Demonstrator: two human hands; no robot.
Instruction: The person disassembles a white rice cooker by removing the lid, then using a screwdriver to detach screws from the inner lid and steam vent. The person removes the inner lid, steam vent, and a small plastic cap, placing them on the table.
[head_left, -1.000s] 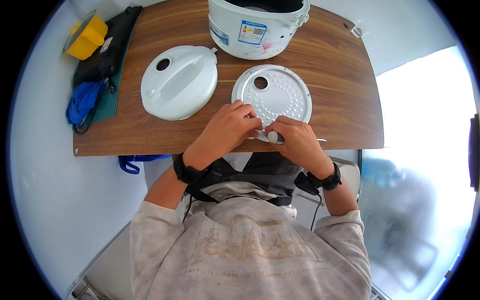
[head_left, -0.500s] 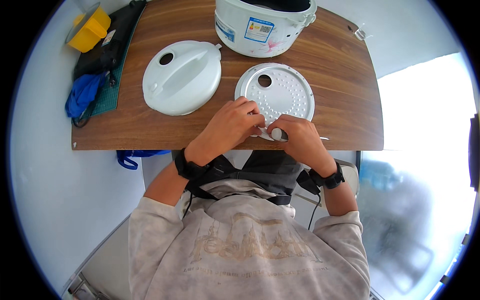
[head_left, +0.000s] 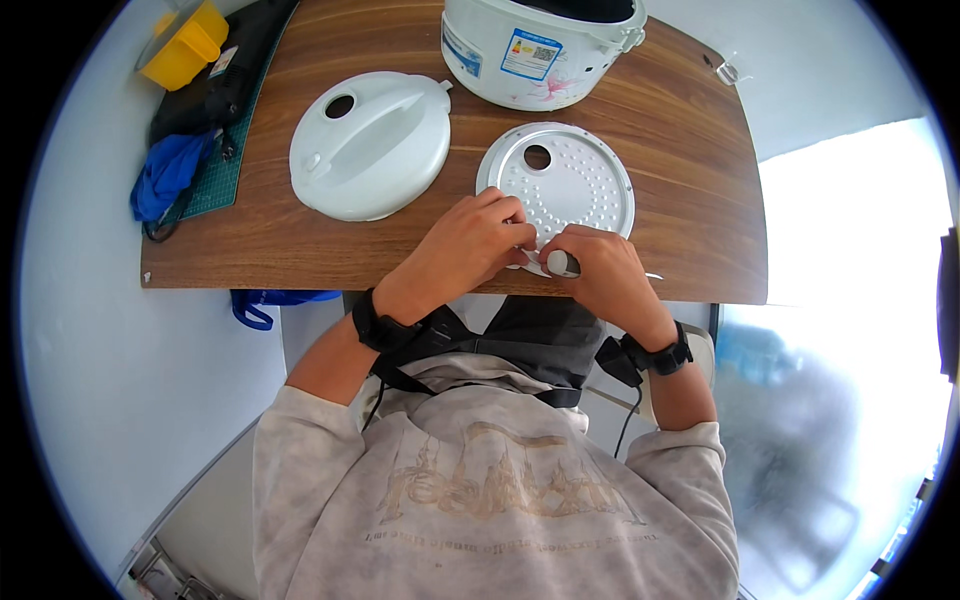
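- The round, bumpy silver metal plate [head_left: 570, 185] lies on the brown wooden table [head_left: 690, 205], a bit right of the middle of the frame. It has one dark round hole near its upper left side and a pale rim.
- The left hand [head_left: 478, 240] is at the lower left part of the plate's rim. Its fingers are bent and held close together. I cannot tell just what they pinch, because the hand hides it.
- The right hand [head_left: 612, 270] is at the lower right part of the rim. Its fingers are curled tight around a short, round-ended grey and white handle [head_left: 563, 264]. The rest of that tool is hidden.
- The two hands are near each other, with a bit of white edge showing between them.
- A wide black band is on each wrist.
- A white oval plastic lid [head_left: 385, 165] with a round hole and a long grip lies left of the plate, apart from it.
- A big white rice cooker pot [head_left: 490, 68] with pink flowers stands at the top of the frame.
- At the upper left are a yellow plastic tub [head_left: 195, 45], a crumpled blue cloth [head_left: 165, 180] and a green mat [head_left: 220, 190].
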